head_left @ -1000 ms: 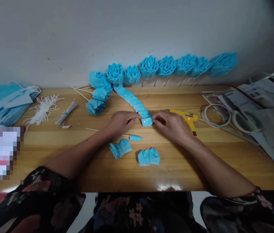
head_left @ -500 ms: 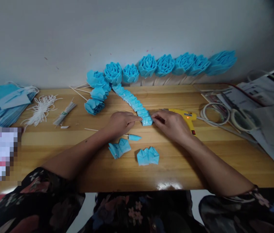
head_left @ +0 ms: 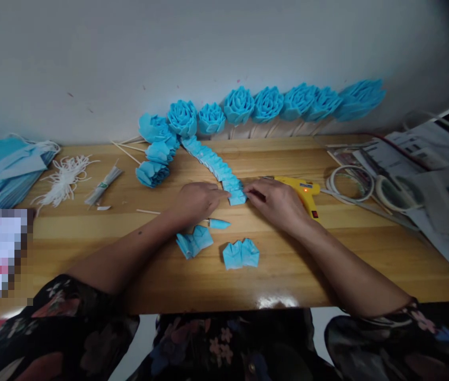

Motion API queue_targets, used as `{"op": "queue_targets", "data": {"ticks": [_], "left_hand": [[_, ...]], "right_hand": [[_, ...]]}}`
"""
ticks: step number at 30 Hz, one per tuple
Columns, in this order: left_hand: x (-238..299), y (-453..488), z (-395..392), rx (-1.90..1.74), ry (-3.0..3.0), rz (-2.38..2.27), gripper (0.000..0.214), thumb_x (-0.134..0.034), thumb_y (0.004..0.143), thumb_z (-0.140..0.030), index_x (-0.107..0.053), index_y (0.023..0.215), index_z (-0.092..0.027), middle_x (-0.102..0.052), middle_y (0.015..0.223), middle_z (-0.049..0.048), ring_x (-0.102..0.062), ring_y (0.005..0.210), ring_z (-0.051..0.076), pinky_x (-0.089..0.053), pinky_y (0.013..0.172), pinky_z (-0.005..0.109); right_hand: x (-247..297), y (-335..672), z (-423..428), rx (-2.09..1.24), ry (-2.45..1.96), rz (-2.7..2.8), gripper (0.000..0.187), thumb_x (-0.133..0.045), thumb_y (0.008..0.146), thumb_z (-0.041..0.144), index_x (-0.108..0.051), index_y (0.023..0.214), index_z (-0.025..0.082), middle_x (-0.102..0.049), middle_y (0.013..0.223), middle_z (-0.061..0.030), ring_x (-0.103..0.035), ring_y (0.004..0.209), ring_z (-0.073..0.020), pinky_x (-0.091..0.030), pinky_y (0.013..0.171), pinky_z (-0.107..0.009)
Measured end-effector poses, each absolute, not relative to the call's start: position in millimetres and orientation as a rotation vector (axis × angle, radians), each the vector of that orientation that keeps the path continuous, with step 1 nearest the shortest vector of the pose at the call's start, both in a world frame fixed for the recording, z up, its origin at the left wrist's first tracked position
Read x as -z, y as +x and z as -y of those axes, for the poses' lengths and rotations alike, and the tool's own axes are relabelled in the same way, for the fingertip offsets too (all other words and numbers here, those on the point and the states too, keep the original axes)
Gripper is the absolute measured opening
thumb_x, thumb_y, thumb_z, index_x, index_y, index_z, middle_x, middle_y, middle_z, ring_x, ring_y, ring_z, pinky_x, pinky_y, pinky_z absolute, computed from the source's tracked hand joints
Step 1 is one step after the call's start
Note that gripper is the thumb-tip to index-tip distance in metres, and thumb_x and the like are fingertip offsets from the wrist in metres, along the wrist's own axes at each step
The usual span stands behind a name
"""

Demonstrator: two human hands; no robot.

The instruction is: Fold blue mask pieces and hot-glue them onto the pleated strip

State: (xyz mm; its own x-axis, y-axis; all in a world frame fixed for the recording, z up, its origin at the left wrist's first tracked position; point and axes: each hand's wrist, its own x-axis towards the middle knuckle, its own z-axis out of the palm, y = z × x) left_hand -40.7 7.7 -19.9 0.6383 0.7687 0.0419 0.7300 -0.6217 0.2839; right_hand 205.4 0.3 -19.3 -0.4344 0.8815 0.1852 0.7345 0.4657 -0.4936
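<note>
A long row of overlapping folded blue pieces [head_left: 212, 163] runs across the wooden table [head_left: 89, 233] from the back wall to my hands. My left hand [head_left: 196, 200] and my right hand [head_left: 274, 201] pinch its nearest piece [head_left: 237, 198] from either side, fingers closed on it. In front of my hands lie a stick with a blue wrapped tip [head_left: 218, 224] and two small folded blue clusters [head_left: 195, 241] [head_left: 241, 254]. A yellow glue gun [head_left: 304, 191] lies just behind my right hand.
Finished blue flowers [head_left: 272, 103] line the wall, with more [head_left: 155, 153] on sticks at the left. Blue face masks [head_left: 6, 169], white ear loops [head_left: 65, 177] and a wire bundle [head_left: 103, 185] lie far left. Tape rolls [head_left: 349, 182], newspapers [head_left: 427, 174] lie right.
My hands have stayed pinched on the nearest piece of the row. The view has drifted slightly, otherwise nothing has visibly moved.
</note>
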Motion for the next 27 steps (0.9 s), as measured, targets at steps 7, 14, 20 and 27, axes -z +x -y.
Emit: {"op": "queue_targets", "data": {"ticks": [7,14,20,27], "left_hand": [[19.3,-40.0,-7.0,-0.193,2.664,-1.209,0.041,-0.046,0.098,-0.02,-0.076,0.126,-0.026,-0.077,0.1,0.007,-0.07,0.088,0.02,-0.048,0.072,0.028],[23.6,-42.3,-8.1,-0.27,2.641,-1.206,0.04,-0.045,0.099,-0.022,-0.077,0.124,-0.027,-0.078,0.099,0.0054,-0.071,0.09,0.019,-0.047,0.072,0.027],[22.9,-40.6,-8.1,-0.233,2.629,-1.241,0.04,-0.046,0.099,-0.023,-0.077,0.123,-0.026,-0.079,0.101,0.0066,-0.071,0.091,0.021,-0.049,0.072,0.029],[19.7,-37.1,-6.9,-0.221,2.649,-1.24,0.04,-0.047,0.098,-0.02,-0.077,0.123,-0.025,-0.079,0.105,0.0065,-0.072,0.092,0.02,-0.05,0.074,0.028]], "right_hand": [[13.1,210.0,5.6,-0.286,-1.253,2.236,0.035,-0.052,0.095,0.015,-0.077,0.117,0.024,-0.075,0.104,-0.0102,-0.067,0.097,-0.0265,-0.052,0.083,-0.041],[21.8,207.0,4.2,-0.144,-1.14,2.398,0.043,-0.049,0.093,0.004,-0.081,0.112,0.025,-0.073,0.112,-0.0118,-0.061,0.103,-0.0286,-0.052,0.081,-0.043],[28.8,204.9,4.1,-0.108,-1.203,2.433,0.042,-0.05,0.094,0.004,-0.082,0.107,0.028,-0.072,0.104,-0.01,-0.059,0.096,-0.0261,-0.05,0.076,-0.039],[28.6,200.1,6.3,-0.093,-1.256,2.465,0.04,-0.053,0.092,0.002,-0.082,0.104,0.028,-0.071,0.107,-0.0103,-0.058,0.1,-0.0271,-0.049,0.074,-0.037]]}}
